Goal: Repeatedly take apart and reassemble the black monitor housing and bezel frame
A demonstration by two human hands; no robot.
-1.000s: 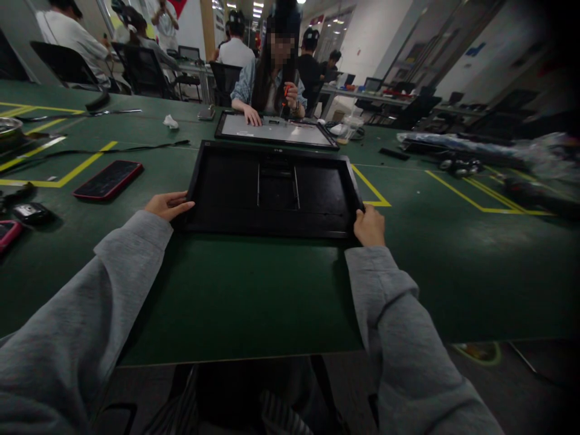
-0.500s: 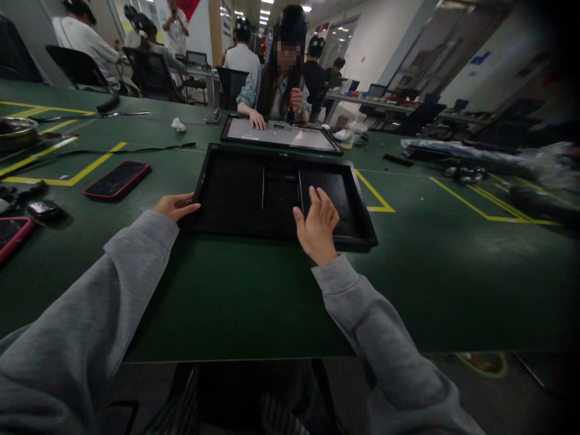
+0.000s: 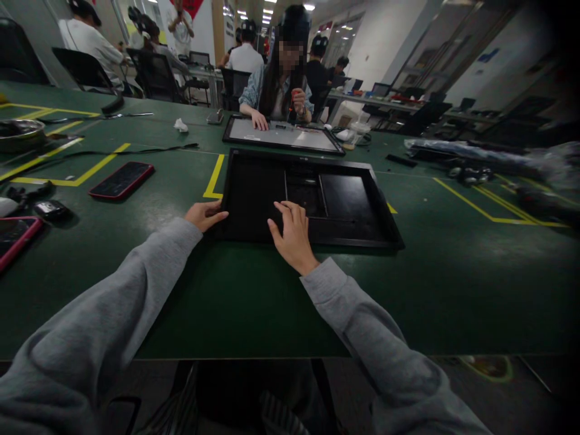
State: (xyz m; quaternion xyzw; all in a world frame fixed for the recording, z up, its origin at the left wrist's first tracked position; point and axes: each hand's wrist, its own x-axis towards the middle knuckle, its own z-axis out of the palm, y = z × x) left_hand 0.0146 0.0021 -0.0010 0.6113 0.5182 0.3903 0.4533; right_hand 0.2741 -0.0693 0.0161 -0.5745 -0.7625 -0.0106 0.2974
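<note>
A black rectangular monitor back shell (image 3: pixel 348 199) lies flat on the green table (image 3: pixel 254 290) in front of me, hollow side up. My left hand (image 3: pixel 205 214) rests against its near left corner, fingers curled lightly on the edge. My right hand (image 3: pixel 292 232) lies on the shell's near left part with the fingers spread and flat, holding nothing. Grey sleeves cover both my arms.
A red-cased phone (image 3: pixel 121 180) lies to the left, another red-edged device (image 3: pixel 16 235) at the far left. Across the table a person works on a light screen panel (image 3: pixel 283 134). A black cable (image 3: pixel 113 151), yellow floor-style tape lines (image 3: pixel 480 193) and cluttered parts (image 3: pixel 471 175) lie around.
My right hand left the shell's right corner and moved left onto its inner surface. The shell has slid to the right relative to the table markings; my left hand stays at its left corner.
</note>
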